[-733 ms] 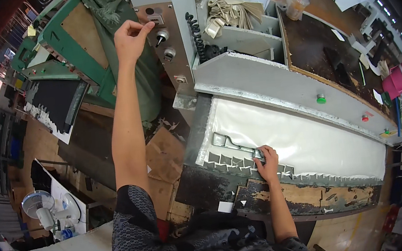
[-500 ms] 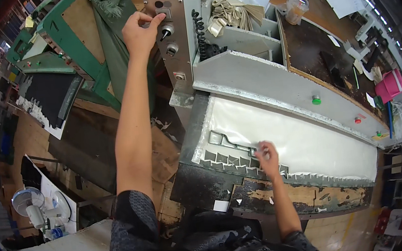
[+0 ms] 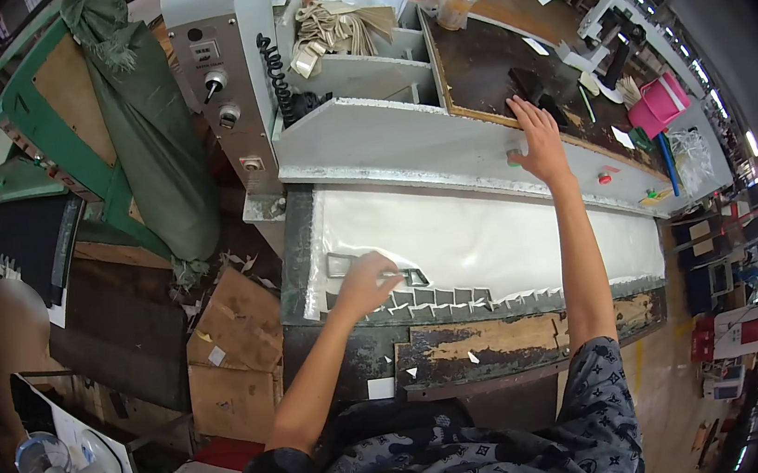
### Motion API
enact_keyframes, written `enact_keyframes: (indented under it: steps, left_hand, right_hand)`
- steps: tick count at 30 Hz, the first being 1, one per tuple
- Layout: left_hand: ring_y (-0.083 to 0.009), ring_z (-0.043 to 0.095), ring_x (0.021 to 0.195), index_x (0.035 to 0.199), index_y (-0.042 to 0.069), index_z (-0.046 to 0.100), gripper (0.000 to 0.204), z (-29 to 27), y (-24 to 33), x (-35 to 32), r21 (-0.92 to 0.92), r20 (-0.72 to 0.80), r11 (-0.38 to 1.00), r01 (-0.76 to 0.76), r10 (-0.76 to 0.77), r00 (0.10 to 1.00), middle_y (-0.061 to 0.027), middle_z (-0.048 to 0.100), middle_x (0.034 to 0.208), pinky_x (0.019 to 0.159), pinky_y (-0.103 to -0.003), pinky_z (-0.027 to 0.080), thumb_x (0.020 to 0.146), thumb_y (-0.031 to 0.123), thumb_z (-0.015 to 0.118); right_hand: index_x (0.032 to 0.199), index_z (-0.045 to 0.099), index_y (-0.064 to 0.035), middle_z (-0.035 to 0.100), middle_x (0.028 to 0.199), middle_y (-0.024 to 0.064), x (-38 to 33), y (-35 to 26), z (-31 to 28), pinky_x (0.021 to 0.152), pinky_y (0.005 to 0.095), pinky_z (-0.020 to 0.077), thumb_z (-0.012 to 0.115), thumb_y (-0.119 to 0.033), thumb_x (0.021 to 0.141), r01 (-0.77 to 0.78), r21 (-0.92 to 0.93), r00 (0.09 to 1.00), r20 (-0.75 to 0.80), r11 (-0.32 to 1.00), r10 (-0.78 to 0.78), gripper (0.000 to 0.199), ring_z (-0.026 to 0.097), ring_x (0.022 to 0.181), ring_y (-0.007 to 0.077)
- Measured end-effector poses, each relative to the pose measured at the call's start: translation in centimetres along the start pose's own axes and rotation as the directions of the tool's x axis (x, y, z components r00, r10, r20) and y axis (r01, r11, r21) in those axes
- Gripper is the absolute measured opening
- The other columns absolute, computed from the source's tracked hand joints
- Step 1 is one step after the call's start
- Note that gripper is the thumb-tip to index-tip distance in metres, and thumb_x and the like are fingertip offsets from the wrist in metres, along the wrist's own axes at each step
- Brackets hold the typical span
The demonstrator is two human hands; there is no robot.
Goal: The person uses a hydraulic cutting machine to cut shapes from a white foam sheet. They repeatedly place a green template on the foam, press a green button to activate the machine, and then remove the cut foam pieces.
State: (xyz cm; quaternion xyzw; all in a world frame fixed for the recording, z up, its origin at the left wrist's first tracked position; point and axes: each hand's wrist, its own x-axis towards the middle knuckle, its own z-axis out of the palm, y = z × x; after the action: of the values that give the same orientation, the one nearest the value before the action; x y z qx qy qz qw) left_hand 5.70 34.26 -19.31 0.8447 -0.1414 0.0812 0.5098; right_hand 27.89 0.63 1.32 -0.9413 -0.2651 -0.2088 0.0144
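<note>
A narrow metal cutting die (image 3: pixel 339 264) lies on a white sheet of material (image 3: pixel 452 219), beside a row of cut-out shapes (image 3: pixel 433 300) that show the dark bed through them. My left hand (image 3: pixel 366 286) is closed over the middle of the die with bent fingers and hides part of it. Farther off to the right, my right hand (image 3: pixel 541 139) lies open against the grey beam of the press (image 3: pixel 405 140). Its fingers stretch over the beam's upper edge, and its thumb is at the green button (image 3: pixel 514 158).
At the left rises a control panel (image 3: pixel 218 96) with knobs. A red button (image 3: pixel 604 178) sits farther along the beam. On the brown top stand a drink cup (image 3: pixel 457 1) and a pink bucket (image 3: pixel 658 105). Cardboard (image 3: pixel 233 347) lies on the floor, left of the bed.
My left hand has left the control panel and come down to the die. My right hand has gone from the die up to the green button. The view has shifted to the right.
</note>
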Motion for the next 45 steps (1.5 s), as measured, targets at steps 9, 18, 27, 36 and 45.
enact_keyframes:
  steps: [9,18,27,36,45]
  left_hand:
    - [-0.0359,0.055,0.126,0.135,0.007,0.063,0.058,3.9,0.3,0.5,0.256,0.143,0.962,-0.093,0.058,0.988,-0.0135,0.061,0.125,0.109,-0.047,0.043,0.081,0.017,0.084]
    - [-0.0327,0.058,0.112,0.122,0.005,0.067,0.049,6.5,0.4,1.1,0.378,0.177,0.925,-0.040,-0.030,0.984,-0.0128,0.061,0.115,0.098,-0.048,0.047,0.080,0.020,0.086]
    - [-0.0341,0.058,0.113,0.119,0.007,0.071,0.044,5.6,0.9,2.5,0.293,0.263,0.954,-0.063,-0.018,0.965,-0.0133,0.061,0.110,0.097,-0.046,0.046,0.081,0.021,0.086]
    - [-0.0271,0.063,0.100,0.117,0.005,0.069,0.042,-7.3,6.7,2.5,-0.052,0.048,0.988,0.146,-0.143,0.989,-0.0110,0.063,0.104,0.091,-0.034,0.051,0.078,0.002,0.085]
    - [-0.0105,0.065,0.088,0.116,0.002,0.052,0.034,-12.5,8.4,5.6,-0.375,-0.609,0.922,0.097,-0.324,0.724,-0.0086,0.066,0.103,0.071,-0.023,0.056,0.095,0.003,0.078]
  right_hand:
    - [0.159,0.038,-0.0153,0.043,0.164,0.0037,-0.4,0.1,2.0,0.125,0.0483,0.0309,0.098,-0.011,0.053,0.003,-0.107,0.999,-0.039,0.994,-0.007,0.121,0.042,0.150,0.0274]
    - [0.159,0.038,-0.0151,0.040,0.166,0.0087,-1.3,-1.1,4.3,0.125,0.0526,0.0293,0.096,-0.010,0.060,-0.093,-0.175,0.995,-0.050,0.980,0.086,0.115,0.039,0.152,0.0323]
    - [0.139,0.059,-0.0047,0.051,0.151,0.0271,-19.2,-15.6,17.2,0.114,0.0554,0.0401,0.078,-0.020,0.088,-0.224,0.456,0.972,0.043,0.861,0.231,0.056,0.050,0.137,0.0456]
    - [0.132,0.064,-0.0081,0.054,0.149,0.0201,-20.6,-16.4,18.2,0.119,0.0538,0.0332,0.070,-0.028,0.093,-0.303,0.453,0.947,0.047,0.839,0.317,0.044,0.046,0.142,0.0416]
    - [0.140,0.057,-0.0072,0.053,0.148,0.0222,-18.7,-22.5,14.2,0.118,0.0541,0.0368,0.088,-0.022,0.078,-0.167,0.902,0.938,0.021,0.398,0.346,0.071,0.049,0.140,0.0438]
